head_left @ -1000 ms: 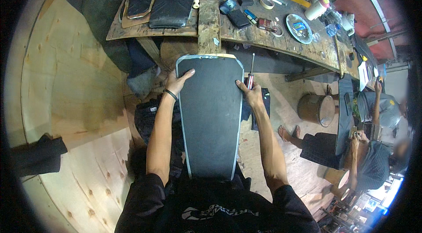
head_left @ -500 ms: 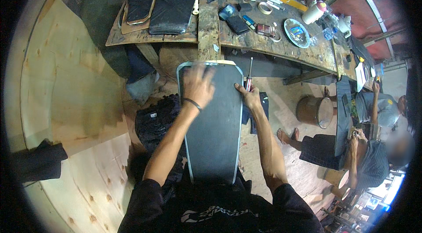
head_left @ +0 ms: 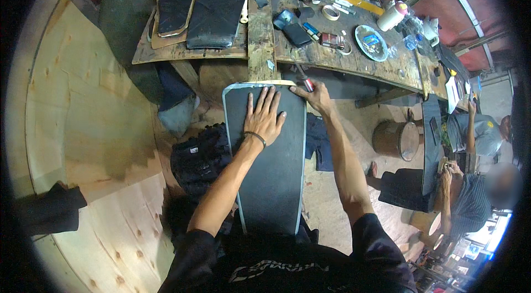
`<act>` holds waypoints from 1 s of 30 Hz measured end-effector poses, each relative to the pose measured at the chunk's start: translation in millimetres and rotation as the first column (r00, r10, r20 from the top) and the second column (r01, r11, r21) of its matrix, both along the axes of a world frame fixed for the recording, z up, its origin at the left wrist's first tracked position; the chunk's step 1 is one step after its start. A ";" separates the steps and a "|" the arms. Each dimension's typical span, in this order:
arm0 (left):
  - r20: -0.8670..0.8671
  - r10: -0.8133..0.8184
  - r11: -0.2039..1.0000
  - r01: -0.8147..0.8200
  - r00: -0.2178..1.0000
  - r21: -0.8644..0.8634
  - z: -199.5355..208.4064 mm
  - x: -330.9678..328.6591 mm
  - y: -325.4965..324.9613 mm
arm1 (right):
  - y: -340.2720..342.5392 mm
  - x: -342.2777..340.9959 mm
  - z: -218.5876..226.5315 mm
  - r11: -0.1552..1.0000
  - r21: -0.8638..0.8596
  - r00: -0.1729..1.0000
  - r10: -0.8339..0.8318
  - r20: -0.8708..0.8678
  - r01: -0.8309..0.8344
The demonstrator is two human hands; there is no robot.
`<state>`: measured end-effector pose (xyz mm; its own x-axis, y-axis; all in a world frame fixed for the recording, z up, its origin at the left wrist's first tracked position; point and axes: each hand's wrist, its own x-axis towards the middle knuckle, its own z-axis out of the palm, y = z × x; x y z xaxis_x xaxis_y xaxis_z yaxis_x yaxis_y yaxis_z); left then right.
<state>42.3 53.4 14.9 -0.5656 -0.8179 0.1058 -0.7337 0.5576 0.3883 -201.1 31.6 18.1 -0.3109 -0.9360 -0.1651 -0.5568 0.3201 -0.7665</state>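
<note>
A long dark panel [head_left: 268, 177] with a pale light-blue border and angled far corners extends from my body toward the workbench. My left hand [head_left: 264, 116] lies flat on its upper part, fingers spread, with a dark band at the wrist. At the panel's far right corner, my right hand [head_left: 315, 97] is closed round a screwdriver [head_left: 308, 83] with a red and clear handle. Its shaft points up and to the left, and my thumb presses on the panel's corner. A pale strip shows along the far edge.
On the wooden workbench [head_left: 354, 66] are dark padded pieces [head_left: 218, 8], tape rolls [head_left: 331, 12], a blue plate [head_left: 371, 43] and a bottle [head_left: 392, 16]. Plywood sheets [head_left: 88, 99] stand at left. A drum-shaped stool [head_left: 395, 141] and two people [head_left: 467, 199] are at right.
My left hand, blurred before near the far edge, now rests flat slightly lower and to the right. My right hand has moved up to the far corner, and the screwdriver has tilted left.
</note>
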 end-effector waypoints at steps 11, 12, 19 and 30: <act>-0.125 0.026 0.999 -0.032 0.992 -0.044 5.9 -1.7 1.2 | -14.5 -2.5 2.8 0.978 0.144 0.978 0.126 0.166 -0.151; -0.109 0.028 0.999 -0.033 0.994 -0.041 6.4 -2.4 1.3 | -14.7 -3.0 4.9 0.980 0.133 0.974 0.120 0.190 -0.147; -0.101 0.017 0.998 -0.023 0.995 -0.058 6.2 -4.7 0.7 | -16.3 -11.7 8.4 0.960 0.210 0.973 0.150 0.173 -0.185; -0.103 0.056 0.998 -0.060 0.993 -0.032 8.9 -3.1 1.5 | -15.8 -11.9 5.8 0.959 0.165 0.971 0.211 0.116 -0.228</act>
<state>39.1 54.9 23.8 -0.5023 -0.8436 0.1899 -0.7228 0.5301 0.4434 -213.1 15.8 24.0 -0.0752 -0.9329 -0.3523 -0.5545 0.3327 -0.7627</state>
